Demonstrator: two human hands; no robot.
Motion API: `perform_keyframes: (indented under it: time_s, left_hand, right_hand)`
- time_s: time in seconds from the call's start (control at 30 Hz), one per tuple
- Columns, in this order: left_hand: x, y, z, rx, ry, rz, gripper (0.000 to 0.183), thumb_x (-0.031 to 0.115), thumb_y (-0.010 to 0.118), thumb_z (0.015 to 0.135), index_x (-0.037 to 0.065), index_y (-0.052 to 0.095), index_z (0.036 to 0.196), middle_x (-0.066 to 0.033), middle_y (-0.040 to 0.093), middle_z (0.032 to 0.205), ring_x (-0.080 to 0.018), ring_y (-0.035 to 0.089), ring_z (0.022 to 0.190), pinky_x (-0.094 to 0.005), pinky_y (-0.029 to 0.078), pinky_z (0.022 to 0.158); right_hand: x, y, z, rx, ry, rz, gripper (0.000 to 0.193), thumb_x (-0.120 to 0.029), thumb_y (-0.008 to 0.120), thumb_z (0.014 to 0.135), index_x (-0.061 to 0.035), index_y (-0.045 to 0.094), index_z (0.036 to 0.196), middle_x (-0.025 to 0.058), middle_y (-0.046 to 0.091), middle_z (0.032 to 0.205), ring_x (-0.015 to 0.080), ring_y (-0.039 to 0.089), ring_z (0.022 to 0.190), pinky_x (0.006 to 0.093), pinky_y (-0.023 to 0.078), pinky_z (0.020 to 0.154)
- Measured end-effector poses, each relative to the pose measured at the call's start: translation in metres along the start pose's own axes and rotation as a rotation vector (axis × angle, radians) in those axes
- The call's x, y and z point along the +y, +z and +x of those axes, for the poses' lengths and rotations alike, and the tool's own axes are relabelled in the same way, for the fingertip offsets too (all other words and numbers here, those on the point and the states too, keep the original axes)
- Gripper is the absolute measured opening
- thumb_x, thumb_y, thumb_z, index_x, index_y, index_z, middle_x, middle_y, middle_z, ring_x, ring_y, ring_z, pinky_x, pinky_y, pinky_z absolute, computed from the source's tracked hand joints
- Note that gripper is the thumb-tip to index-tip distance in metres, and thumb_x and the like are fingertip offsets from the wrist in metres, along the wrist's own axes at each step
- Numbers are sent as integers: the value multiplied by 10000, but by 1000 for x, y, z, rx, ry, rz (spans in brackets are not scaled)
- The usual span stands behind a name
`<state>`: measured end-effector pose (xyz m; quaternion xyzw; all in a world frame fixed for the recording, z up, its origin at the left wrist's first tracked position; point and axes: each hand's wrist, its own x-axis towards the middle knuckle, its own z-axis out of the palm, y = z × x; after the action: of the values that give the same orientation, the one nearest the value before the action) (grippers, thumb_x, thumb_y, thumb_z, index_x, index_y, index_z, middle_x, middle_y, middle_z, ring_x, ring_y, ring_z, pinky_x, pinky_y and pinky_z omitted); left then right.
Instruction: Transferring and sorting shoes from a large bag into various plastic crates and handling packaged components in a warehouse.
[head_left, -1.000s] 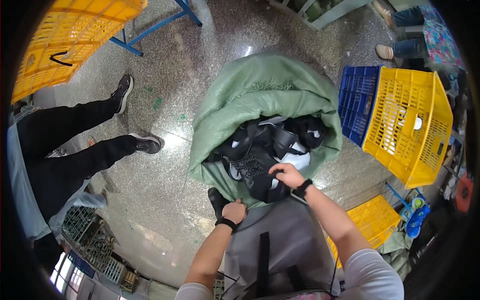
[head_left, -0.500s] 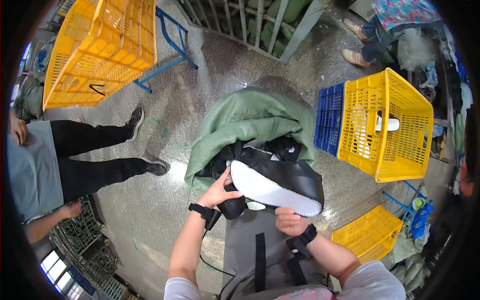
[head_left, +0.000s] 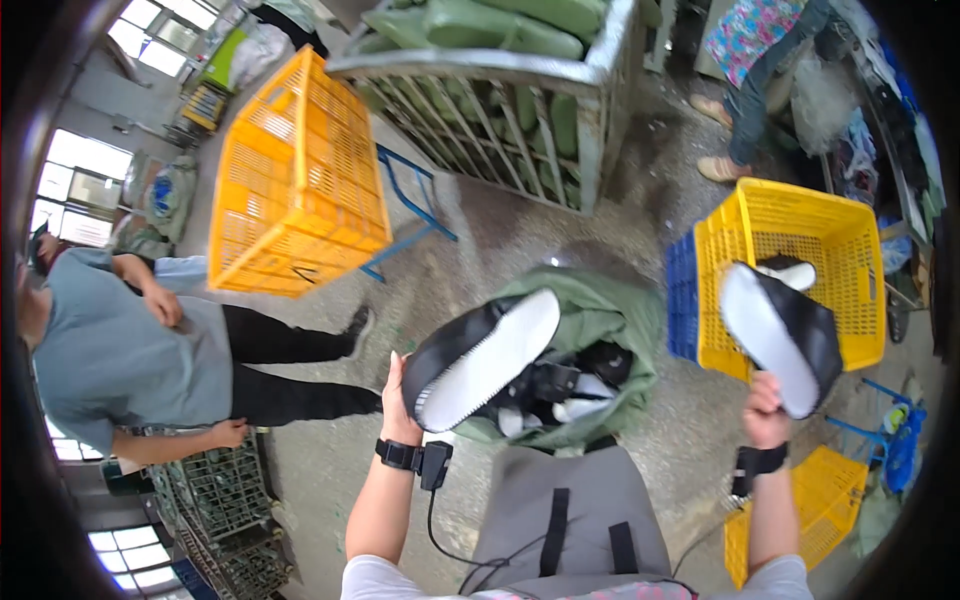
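While left hand fingers grip black shoe, right hand fingers clutch second shoe.

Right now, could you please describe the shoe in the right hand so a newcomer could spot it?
Find the yellow crate at right. Over its near edge, the right hand holds a black shoe, white sole showing; unlike the left hand's, it is away from the green sack.

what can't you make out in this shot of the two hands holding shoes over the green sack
Head view only:
- Left hand: its fingers are hidden behind the black shoe.
- Right hand: how it grips the second black shoe is hidden by the heel.
- Green sack: the contents are a dark jumble, partly covered by the shoe.
- Yellow crate: its floor is blocked by the raised shoe.
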<state>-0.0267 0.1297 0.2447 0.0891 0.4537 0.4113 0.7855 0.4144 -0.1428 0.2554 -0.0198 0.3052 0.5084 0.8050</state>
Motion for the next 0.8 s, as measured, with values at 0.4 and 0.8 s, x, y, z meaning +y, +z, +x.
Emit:
perform_keyframes:
  time_s: [0.4, 0.8]
  left_hand:
    - [98, 53, -45, -362, 205, -97, 709, 566, 312, 864, -53, 498, 1156, -188, 564, 1133, -333, 546, 1034, -404, 419, 919]
    - [341, 83, 49, 377, 1770, 1088, 198, 121, 516, 869, -11, 512, 1017, -83, 526, 998, -174, 496, 949, -287, 384, 841]
  right_hand:
    - [4, 4, -8, 283, -220, -533, 426, -482, 498, 791, -60, 529, 844, 44, 521, 627, 148, 471, 483, 234, 374, 405]
    - [-115, 80, 22, 197, -742, -985, 313, -328, 461, 906, -76, 505, 1087, 86, 562, 948, 110, 518, 650, 207, 456, 570]
